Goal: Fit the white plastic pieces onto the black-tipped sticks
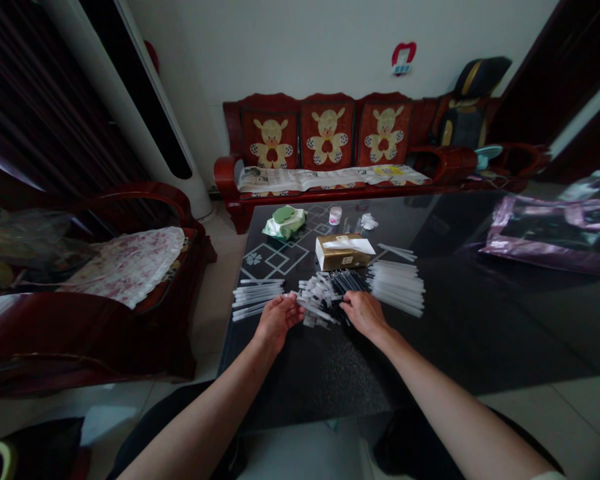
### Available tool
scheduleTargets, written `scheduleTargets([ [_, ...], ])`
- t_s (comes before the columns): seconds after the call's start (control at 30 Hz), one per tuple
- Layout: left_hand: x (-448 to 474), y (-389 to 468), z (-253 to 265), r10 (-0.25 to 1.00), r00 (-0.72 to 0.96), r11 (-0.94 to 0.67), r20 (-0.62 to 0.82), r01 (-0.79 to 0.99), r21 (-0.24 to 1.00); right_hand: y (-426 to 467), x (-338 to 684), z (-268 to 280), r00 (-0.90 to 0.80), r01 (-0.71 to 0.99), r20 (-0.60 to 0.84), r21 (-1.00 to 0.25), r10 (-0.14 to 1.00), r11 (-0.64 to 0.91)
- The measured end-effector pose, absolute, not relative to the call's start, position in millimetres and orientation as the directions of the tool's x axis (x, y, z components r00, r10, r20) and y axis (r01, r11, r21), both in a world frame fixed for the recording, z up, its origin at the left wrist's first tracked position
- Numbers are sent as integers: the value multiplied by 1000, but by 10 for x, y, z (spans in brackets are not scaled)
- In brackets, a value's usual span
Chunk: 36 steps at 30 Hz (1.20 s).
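My left hand is closed, its fingertips gripping one end of a slim whitish tube that points right over the pile. Beside the black sticks, my right hand is closed in a pinch; what its fingertips hold is too small to tell. Between both hands lies a heap of small white, cap-like pieces. A row of whitish tubes rests to the left of my left hand. A larger stack of frosted white tubes lies to the right of my right hand.
Behind the heap on the dark table stands a gold tissue box. Farther back are a green-lidded wipes pack, a small white cup and crumpled tissue. A purple-edged clear bag sits at right.
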<state>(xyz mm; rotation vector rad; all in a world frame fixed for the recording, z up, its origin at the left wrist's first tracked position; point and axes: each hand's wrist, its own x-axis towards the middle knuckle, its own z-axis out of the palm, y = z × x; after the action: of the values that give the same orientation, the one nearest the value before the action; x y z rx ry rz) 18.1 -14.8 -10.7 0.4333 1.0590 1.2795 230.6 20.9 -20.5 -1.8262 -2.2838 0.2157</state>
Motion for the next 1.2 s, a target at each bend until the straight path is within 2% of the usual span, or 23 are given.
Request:
scheduleTargets([
  [0.17,173,-145,-127,919,-73,283,-388,-564,776,244,2287,-276,-217,957,80,-182,973,228],
  [0.27,161,-141,-136,919,-83,274,-385,-566,777,240,2285,-238,-205,940,127,-252,970,232],
  [0.3,155,-137,-135,918,-92,268,-385,-570,776,233,2287,-210,-200,914,153,-326,968,240],
  [0.37,142,-126,-125,918,-119,244,-379,-584,774,202,2293,-137,-195,791,177,-553,965,261],
  [0.43,129,-114,-109,918,-152,210,-367,-600,772,148,2296,-59,-215,559,122,-798,969,225],
  [0.47,125,-109,-102,917,-167,193,-362,-607,771,114,2294,-24,-236,431,81,-885,968,179],
  [0.53,121,-104,-90,916,-185,174,-356,-616,768,42,2283,30,-276,231,26,-969,961,93],
  [0.6,124,-106,-86,916,-187,170,-354,-619,767,-16,2263,56,-298,136,34,-988,954,77],
  [0.67,132,-112,-90,920,-178,173,-350,-617,768,-47,2241,57,-307,109,52,-990,950,90],
  [1.2,187,-152,-111,938,-163,169,-307,-559,812,-37,2196,0,-337,158,58,-981,940,117],
])
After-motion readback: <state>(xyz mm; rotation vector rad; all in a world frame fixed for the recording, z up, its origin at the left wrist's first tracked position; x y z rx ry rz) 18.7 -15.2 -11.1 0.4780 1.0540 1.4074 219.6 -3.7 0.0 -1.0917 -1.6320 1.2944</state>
